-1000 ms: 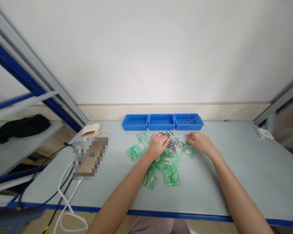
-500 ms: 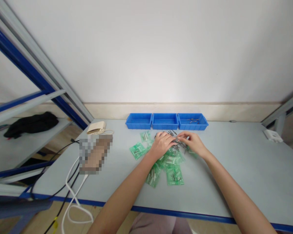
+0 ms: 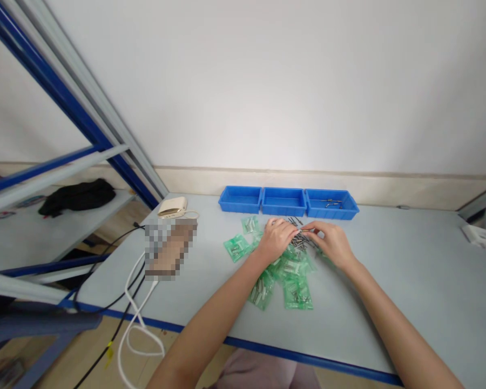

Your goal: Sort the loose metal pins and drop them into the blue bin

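My right hand [image 3: 332,243] pinches a thin metal rod [image 3: 306,230] with a gold-coloured part between thumb and fingertips. The rod's other end meets the fingertips of my left hand [image 3: 276,237], whose fingers are curled and pressed together; what they hold is hidden. Beneath and behind both hands lies a heap of loose dark metal rods [image 3: 298,243]. Around the heap are several green-tinted clear bags [image 3: 297,292] with small metal pieces inside. One such bag [image 3: 236,247] lies left of my left hand, partly apart from the others.
Behind the heap stand a left blue bin [image 3: 241,208], a middle blue bin [image 3: 284,209] and a right blue bin [image 3: 332,213] holding a few thin metal pieces. On the left are a cream-coloured device [image 3: 172,206], a blurred object [image 3: 170,249] and a white cable [image 3: 130,285]. A white box [image 3: 480,236] sits far right.
My right hand has drawn slightly away from my left fingertips, and the rod now shows between them. The whole view has shifted, so things appear farther right.
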